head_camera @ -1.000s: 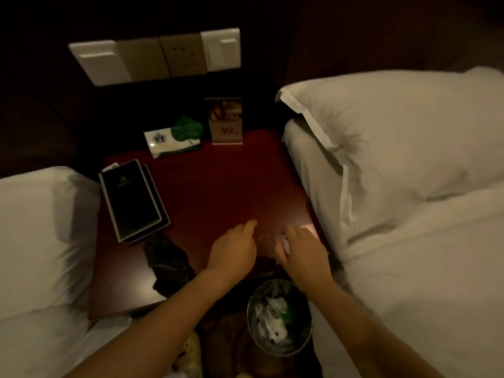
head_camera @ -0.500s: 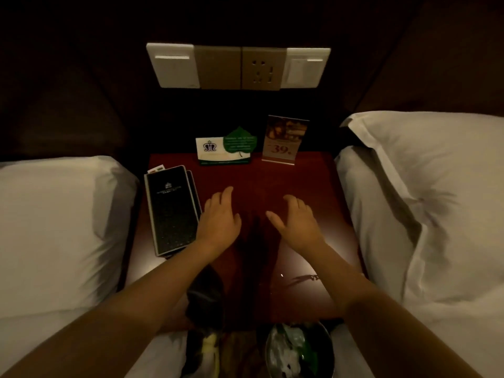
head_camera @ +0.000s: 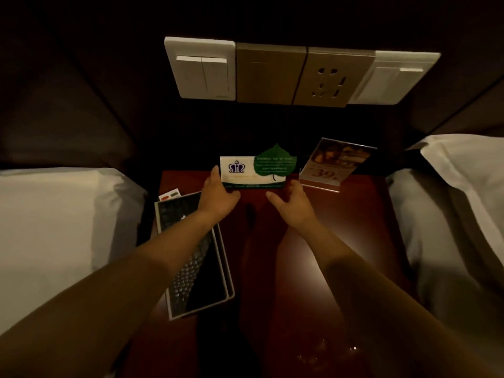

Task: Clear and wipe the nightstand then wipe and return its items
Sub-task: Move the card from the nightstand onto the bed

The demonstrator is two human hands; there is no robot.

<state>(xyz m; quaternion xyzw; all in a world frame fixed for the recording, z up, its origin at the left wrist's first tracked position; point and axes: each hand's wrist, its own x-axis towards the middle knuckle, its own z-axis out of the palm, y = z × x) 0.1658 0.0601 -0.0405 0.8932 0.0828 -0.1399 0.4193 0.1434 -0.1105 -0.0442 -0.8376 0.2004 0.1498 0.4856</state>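
Note:
A white tent card with a crown emblem and a green leaf (head_camera: 256, 171) stands at the back of the dark red nightstand (head_camera: 354, 241). My left hand (head_camera: 218, 195) holds the card's left end, thumb up along its edge. My right hand (head_camera: 293, 203) sits at the card's lower right corner with fingers spread; I cannot tell whether it grips. To the card's right a clear acrylic sign marked "39" (head_camera: 335, 166) leans back. A black folder (head_camera: 196, 263) lies along the nightstand's left side, partly under my left forearm.
White pillows flank the nightstand, one on the left (head_camera: 62, 230) and one on the right (head_camera: 458, 192). A panel of switches and a socket (head_camera: 297, 73) hangs on the dark wall behind. A small card with red and green marks (head_camera: 169, 195) peeks out behind the folder.
Both hands have moved from the front edge of the nightstand to the back. The left hand has taken hold of the tent card. The view has shifted closer, and the bin has left the frame.

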